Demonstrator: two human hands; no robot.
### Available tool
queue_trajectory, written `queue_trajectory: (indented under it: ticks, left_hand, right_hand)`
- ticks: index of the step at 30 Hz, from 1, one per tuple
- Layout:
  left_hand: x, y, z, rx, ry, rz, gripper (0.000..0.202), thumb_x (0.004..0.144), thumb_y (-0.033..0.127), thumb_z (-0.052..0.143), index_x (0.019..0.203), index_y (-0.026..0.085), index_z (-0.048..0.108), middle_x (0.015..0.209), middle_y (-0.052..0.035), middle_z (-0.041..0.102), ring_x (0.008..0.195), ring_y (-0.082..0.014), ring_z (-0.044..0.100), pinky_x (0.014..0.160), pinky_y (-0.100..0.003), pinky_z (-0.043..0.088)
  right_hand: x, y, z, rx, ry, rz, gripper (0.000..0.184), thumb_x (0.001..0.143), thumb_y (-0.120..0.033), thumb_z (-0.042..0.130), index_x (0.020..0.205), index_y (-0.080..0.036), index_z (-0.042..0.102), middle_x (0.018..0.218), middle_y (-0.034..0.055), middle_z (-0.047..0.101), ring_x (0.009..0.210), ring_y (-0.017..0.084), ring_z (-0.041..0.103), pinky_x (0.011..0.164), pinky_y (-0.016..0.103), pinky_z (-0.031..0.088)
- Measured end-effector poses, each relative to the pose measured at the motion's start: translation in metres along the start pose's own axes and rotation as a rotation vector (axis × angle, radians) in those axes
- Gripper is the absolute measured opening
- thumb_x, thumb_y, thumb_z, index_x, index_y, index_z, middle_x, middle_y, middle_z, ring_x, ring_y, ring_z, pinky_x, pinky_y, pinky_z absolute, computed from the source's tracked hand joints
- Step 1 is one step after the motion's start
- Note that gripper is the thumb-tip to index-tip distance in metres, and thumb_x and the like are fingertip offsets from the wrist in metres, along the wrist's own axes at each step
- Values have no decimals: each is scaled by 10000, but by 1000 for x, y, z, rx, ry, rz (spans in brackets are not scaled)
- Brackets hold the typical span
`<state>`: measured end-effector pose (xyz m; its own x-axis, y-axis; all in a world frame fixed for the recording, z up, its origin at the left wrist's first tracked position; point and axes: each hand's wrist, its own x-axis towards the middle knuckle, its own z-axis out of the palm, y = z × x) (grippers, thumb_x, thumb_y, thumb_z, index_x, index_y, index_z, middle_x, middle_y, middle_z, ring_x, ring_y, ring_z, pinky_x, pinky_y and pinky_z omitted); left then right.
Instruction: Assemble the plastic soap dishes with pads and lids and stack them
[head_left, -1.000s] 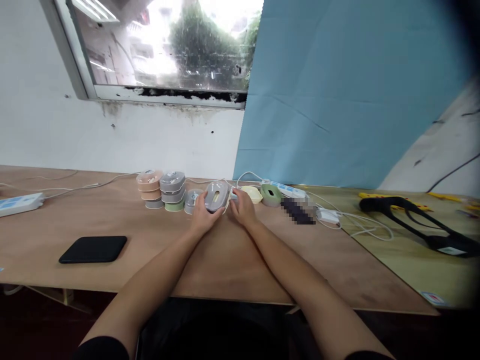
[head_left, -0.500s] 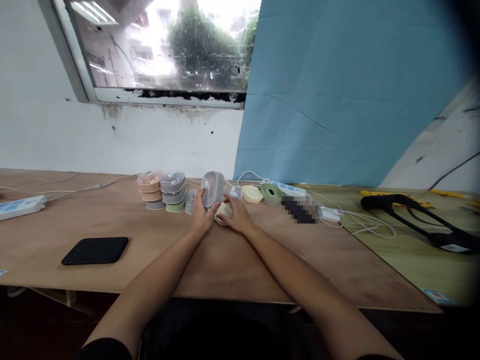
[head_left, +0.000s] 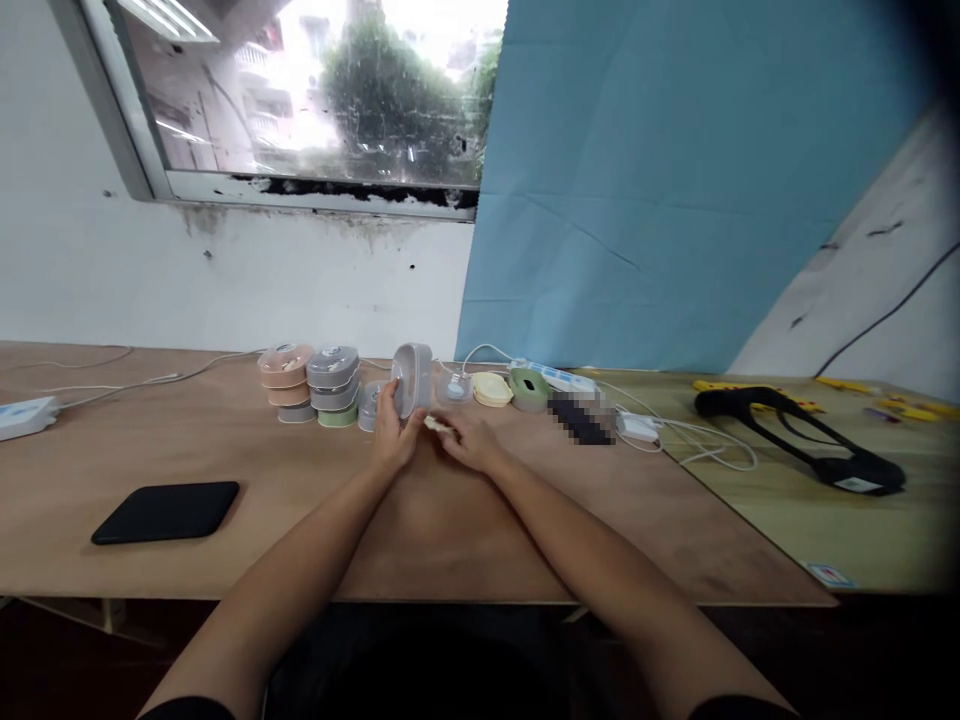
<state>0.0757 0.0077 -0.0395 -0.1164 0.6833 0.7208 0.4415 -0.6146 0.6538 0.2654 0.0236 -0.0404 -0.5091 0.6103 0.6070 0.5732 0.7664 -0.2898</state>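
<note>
My left hand grips a small grey oval case and holds it tilted up on its edge above the wooden table. My right hand is closed in a pinch on a small cream-coloured piece right beside the case. Both hands meet near the table's middle, in front of a row of similar cases. A stack of orange, grey and green cases stands just left of my left hand. A cream case and a green case lie to the right.
A black flat pad lies at the left front. A white power strip sits at the far left, another behind the cases, with white cables and an adapter. A black curved frame rests on the right tabletop.
My left hand lifted the grey case off the table and tipped it upright. My right hand came in from the right and pinched a cream piece beside it.
</note>
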Motion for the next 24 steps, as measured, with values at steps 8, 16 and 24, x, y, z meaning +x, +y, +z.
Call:
queue_trajectory:
  ticks: [8, 16, 24]
  left_hand:
    - [1, -2, 1, -8, 11, 50, 655, 875, 524, 485, 1395, 164, 311, 1383, -173, 391, 1300, -290, 370, 1090, -461, 287]
    - [2, -3, 0, 11, -4, 68, 655, 867, 520, 506, 1392, 173, 323, 1361, -164, 411, 1289, -287, 380, 1082, -461, 294]
    - [5, -4, -4, 30, 58, 13, 648, 868, 553, 493, 1366, 166, 345, 1361, -174, 417, 1297, -284, 379, 1091, -458, 287]
  right_hand:
    - [-4, 36, -15, -93, 365, 180, 325, 918, -377, 441, 1127, -193, 610, 891, 50, 704, 757, 179, 649, 730, 288, 497]
    - [0, 26, 0, -218, 207, -20, 327, 904, -394, 470, 1113, -189, 616, 1045, 79, 694, 961, 204, 638, 856, 312, 476]
    - [6, -7, 23, -247, 50, -149, 456, 879, -375, 511, 1292, -182, 531, 1003, 75, 702, 864, 201, 650, 761, 301, 486]
